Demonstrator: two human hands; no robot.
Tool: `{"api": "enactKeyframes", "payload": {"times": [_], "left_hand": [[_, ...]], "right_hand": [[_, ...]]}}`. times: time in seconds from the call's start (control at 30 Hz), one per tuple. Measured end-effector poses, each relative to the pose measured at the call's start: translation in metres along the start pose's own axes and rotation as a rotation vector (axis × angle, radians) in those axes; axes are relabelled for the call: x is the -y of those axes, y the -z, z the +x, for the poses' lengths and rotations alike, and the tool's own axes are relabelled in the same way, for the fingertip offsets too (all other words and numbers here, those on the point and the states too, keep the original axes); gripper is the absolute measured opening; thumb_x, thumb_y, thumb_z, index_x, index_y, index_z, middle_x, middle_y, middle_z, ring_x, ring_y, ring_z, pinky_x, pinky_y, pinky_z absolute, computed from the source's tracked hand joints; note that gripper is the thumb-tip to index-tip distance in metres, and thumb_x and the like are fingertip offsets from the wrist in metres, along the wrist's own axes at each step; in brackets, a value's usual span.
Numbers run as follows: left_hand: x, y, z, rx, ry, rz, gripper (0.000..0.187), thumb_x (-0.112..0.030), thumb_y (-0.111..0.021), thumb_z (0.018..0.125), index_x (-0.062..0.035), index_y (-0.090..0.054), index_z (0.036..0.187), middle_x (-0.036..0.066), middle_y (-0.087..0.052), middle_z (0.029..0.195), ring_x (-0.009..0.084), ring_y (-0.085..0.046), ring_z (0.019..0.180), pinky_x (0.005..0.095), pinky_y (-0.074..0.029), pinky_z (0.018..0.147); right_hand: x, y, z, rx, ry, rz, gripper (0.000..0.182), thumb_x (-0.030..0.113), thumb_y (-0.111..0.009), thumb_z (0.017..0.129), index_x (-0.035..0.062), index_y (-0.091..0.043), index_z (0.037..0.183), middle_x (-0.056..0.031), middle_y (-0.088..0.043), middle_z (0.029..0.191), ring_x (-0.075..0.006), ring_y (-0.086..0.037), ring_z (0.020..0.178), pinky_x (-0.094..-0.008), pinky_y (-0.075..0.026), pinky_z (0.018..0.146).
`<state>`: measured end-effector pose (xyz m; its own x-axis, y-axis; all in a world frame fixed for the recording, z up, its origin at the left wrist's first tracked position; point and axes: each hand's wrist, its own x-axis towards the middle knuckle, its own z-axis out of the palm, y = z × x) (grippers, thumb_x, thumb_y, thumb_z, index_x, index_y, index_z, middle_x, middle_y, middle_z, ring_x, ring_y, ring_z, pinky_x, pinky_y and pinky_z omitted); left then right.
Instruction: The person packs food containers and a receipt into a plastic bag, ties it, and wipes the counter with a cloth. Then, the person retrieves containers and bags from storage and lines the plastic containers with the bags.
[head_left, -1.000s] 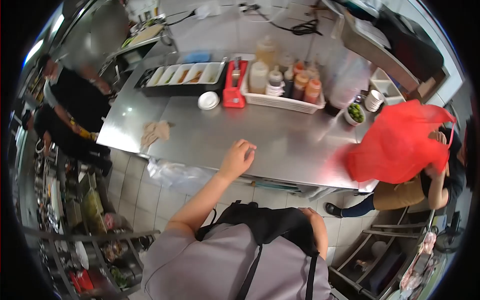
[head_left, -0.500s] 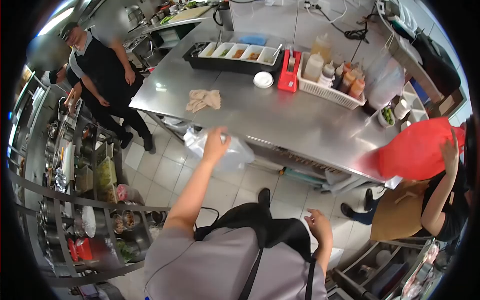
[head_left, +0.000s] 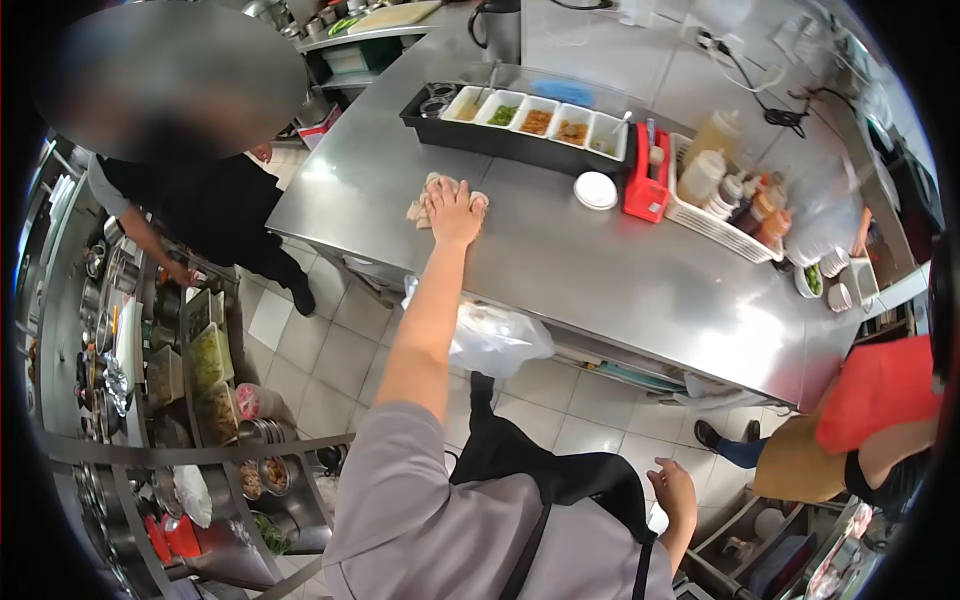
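Left hand (head_left: 455, 210) is stretched out flat, palm down, fingers spread over the beige cloth (head_left: 428, 203) on the steel desk (head_left: 600, 270); it presses on the cloth rather than closing round it, and the rag bunches out past the fingertips and on the hand's left. Judgement: the cloth is reached and covered, but not lifted or gathered, and the desk surface around it looks dry and unsmeared, so any wiping or picking up is all left to do. Just beyond the hand sits the black tray of condiment tubs (head_left: 520, 120), with a small white lid (head_left: 596, 189) and a red holder (head_left: 646, 178) off to the hand's right. Further right is a white basket of sauce bottles (head_left: 730, 195), then small bowls (head_left: 815, 278) at the desk's far end. Below the forearm, a clear plastic bag (head_left: 495, 338) hangs off the desk's near edge. Right hand (head_left: 672, 487) hangs low by the apron, well apart from the desk, fingers loosely curled, holding nothing. A co-worker in black (head_left: 200, 200) stands to the left by the racks of containers (head_left: 190, 370); another person with a red bag (head_left: 875, 390) is bent down at the right.
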<state>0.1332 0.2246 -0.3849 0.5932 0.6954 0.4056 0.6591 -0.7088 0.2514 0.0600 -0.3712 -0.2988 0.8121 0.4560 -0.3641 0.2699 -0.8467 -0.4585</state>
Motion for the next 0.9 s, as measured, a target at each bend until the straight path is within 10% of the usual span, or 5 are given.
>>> {"api": "enactKeyframes", "payload": {"times": [0.27,0.47,0.67,0.73,0.9], "left_hand": [[0.157,-0.015,0.137,0.087,-0.024,0.106,0.055,-0.057,-0.034,0.086,-0.0239,-0.049,0.127,0.015,-0.029,0.142,0.0369,-0.017,0.134,0.0564,-0.011,0.105],[0.295,0.034,0.15,-0.141,-0.127,0.483,0.02,-0.019,-0.049,0.084,-0.0082,-0.065,0.088,0.012,-0.057,0.103,0.0305,-0.055,0.095,0.0401,-0.046,0.08],[0.384,0.085,0.117,0.247,0.426,0.837,0.018,-0.017,-0.051,0.084,-0.0047,-0.064,0.082,0.011,-0.066,0.084,0.0278,-0.065,0.08,0.0379,-0.053,0.061],[0.458,0.089,0.144,0.42,-0.308,1.006,0.027,-0.02,-0.047,0.089,0.0003,-0.063,0.097,0.013,-0.065,0.095,0.0291,-0.063,0.086,0.0349,-0.05,0.077],[0.188,0.136,0.161,0.783,0.099,-0.6,0.04,-0.03,-0.047,0.091,0.0028,-0.055,0.112,0.019,-0.059,0.109,0.0309,-0.059,0.097,0.0323,-0.044,0.085]], "right_hand": [[0.154,-0.008,0.107,0.045,0.225,0.061,0.026,0.018,-0.062,0.079,0.0059,-0.06,0.102,-0.0109,-0.06,0.08,-0.0279,-0.059,0.07,-0.037,-0.047,0.063],[0.19,-0.005,0.151,-0.051,0.172,0.093,0.023,0.019,-0.059,0.081,0.0071,-0.06,0.101,-0.0126,-0.06,0.081,-0.0302,-0.058,0.072,-0.038,-0.046,0.064],[0.185,0.004,0.143,-0.134,-0.028,0.104,0.024,0.023,-0.059,0.082,0.0084,-0.06,0.101,-0.0135,-0.061,0.088,-0.0321,-0.059,0.079,-0.0411,-0.047,0.068],[0.159,-0.013,0.128,-0.141,-0.108,0.129,0.026,0.024,-0.059,0.081,0.0084,-0.06,0.102,-0.0131,-0.061,0.09,-0.0322,-0.059,0.082,-0.0416,-0.048,0.071],[0.124,-0.041,0.09,-0.031,-0.392,0.058,0.029,0.027,-0.059,0.081,0.0067,-0.06,0.102,-0.0138,-0.061,0.094,-0.0334,-0.058,0.09,-0.0421,-0.048,0.076]]}}
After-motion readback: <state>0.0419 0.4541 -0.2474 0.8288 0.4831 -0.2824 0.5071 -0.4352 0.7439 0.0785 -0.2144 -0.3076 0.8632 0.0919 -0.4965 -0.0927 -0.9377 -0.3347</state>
